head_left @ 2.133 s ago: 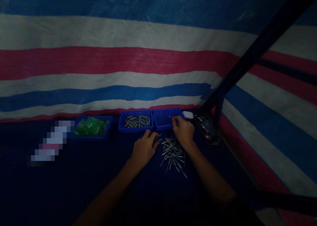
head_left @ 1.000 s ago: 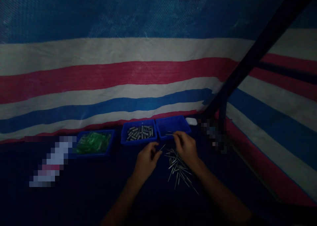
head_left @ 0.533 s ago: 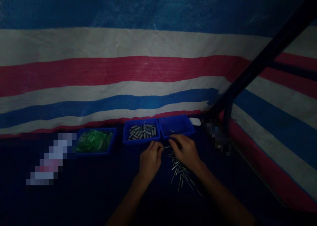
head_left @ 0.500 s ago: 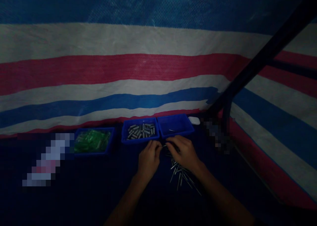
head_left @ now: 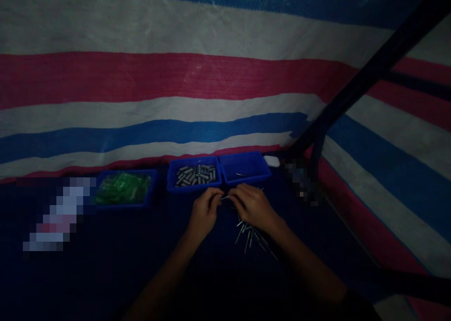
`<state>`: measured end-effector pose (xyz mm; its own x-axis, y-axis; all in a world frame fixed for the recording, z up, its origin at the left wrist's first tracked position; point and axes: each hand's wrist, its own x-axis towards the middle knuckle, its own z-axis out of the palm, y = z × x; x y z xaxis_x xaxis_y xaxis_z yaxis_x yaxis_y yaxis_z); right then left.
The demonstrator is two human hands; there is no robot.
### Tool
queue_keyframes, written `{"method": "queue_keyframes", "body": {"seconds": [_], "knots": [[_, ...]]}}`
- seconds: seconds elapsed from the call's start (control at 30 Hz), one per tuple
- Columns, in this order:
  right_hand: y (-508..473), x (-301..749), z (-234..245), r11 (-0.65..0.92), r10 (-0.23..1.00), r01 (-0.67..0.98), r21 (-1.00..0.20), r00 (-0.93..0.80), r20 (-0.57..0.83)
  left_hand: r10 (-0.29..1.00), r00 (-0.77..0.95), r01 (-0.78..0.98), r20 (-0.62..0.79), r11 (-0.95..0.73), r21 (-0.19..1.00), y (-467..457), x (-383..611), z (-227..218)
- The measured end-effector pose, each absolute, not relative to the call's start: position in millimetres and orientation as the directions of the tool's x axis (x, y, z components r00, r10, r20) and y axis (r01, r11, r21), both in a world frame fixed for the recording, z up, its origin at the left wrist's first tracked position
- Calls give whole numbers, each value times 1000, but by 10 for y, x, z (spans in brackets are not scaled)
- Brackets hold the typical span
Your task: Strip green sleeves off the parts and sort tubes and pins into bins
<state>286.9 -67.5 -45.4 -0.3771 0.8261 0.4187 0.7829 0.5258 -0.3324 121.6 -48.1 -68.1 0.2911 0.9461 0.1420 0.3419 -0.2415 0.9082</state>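
Note:
My left hand [head_left: 203,211] and my right hand [head_left: 254,207] are close together above the dark blue surface, fingertips pinched. A thin, shiny metal rod [head_left: 225,197] bridges the gap between them, gripped at both ends; its ends are hidden by the fingers. Under and beside my right hand lies a loose pile of similar thin rods [head_left: 251,239]. Just beyond the hands stand two blue bins. The left bin [head_left: 193,188] holds many short metal cylinders [head_left: 192,175]. In the right bin [head_left: 248,180] a single thin rod [head_left: 241,174] is visible.
Farther left stands another blue bin [head_left: 152,196] with green plastic-looking contents [head_left: 125,187]. A small white object [head_left: 272,161] sits right of the bins. Striped tarpaulin [head_left: 197,77] walls the back and right, and a dark frame bar [head_left: 355,88] slants down at the right.
The view has shifted, so everything sits a little higher and further left. Both hands stay pinched on the rod, of which slightly more shows between them.

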Motion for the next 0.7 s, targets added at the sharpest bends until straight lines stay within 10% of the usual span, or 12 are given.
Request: {"method": "queue_keyframes", "body": {"seconds": [0.4, 0.7], "knots": [[-488, 3200, -496, 102, 793, 908, -406, 172, 584, 868, 486, 657, 99, -438, 613, -525, 1294, -658], [-589, 3079, -437, 229, 866, 872, -434, 22, 500, 881, 471, 764, 34, -427, 484, -538, 1380, -595]]}}
